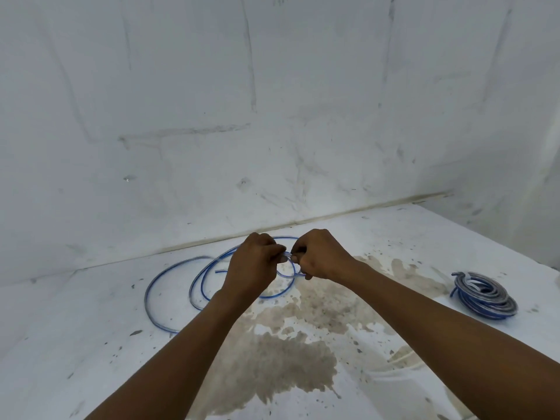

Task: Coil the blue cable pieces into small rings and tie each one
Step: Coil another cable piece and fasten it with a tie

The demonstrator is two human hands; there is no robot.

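Both hands meet above the middle of a white, stained counter point(394, 237), knuckles toward the camera. The left hand point(253, 265) has its fingers curled in and pinches the blue cable point(169, 274) at a point just beside the right hand point(318, 256), whose fingers are likewise curled tightly around the same stretch of cable. Between the 2 hands a short bit of the translucent blue strand shows, and below the right hand a small loop of it hangs down, partly hidden by the fingers. The rest of this cable lies loose on the counter to the left of and behind the hands, sweeping out in 2 or 3 wide, open curves, with 1 free end visible just left of the left hand. Well apart from it, near the right edge of the counter, sits a finished coil point(485, 294) of blue and greyish cable wound into a compact ring, with what looks like a pale tie near its top, though that is too small to be sure of. A large brownish stain point(288, 359) spreads across the counter between the forearms. Behind the counter rises a scuffed white wall point(212, 101).
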